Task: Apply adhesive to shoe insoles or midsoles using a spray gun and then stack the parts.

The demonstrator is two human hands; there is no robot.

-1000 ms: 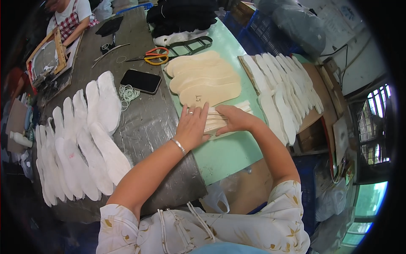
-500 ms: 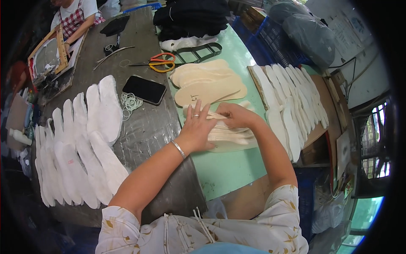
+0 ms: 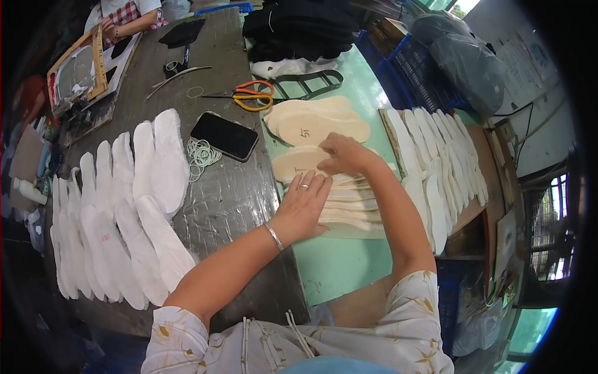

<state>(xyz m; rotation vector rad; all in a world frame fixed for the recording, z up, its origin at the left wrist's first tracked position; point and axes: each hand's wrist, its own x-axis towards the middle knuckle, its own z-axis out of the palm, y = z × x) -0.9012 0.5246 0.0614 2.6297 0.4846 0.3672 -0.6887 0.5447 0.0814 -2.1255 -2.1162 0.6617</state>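
A fanned stack of tan insoles [image 3: 349,206] lies on a green mat [image 3: 336,268]. My left hand [image 3: 305,206] rests flat on the stack's left end, fingers spread, a ring and a bracelet on it. My right hand [image 3: 342,156] sits palm down on the top tan insole [image 3: 299,165] at the far end of the stack. More tan insoles [image 3: 317,121] lie just beyond, one with a dark mark.
White insoles [image 3: 124,206] lie in overlapping rows at left, more white insoles [image 3: 436,162] at right on a board. A black phone [image 3: 224,135], rubber bands [image 3: 200,151] and orange scissors [image 3: 252,96] lie nearby. Another person [image 3: 128,15] works at the far left corner.
My right hand has slid from the stack's right side up to its far end. The left hand has shifted slightly nearer on the stack, which is now spread out more.
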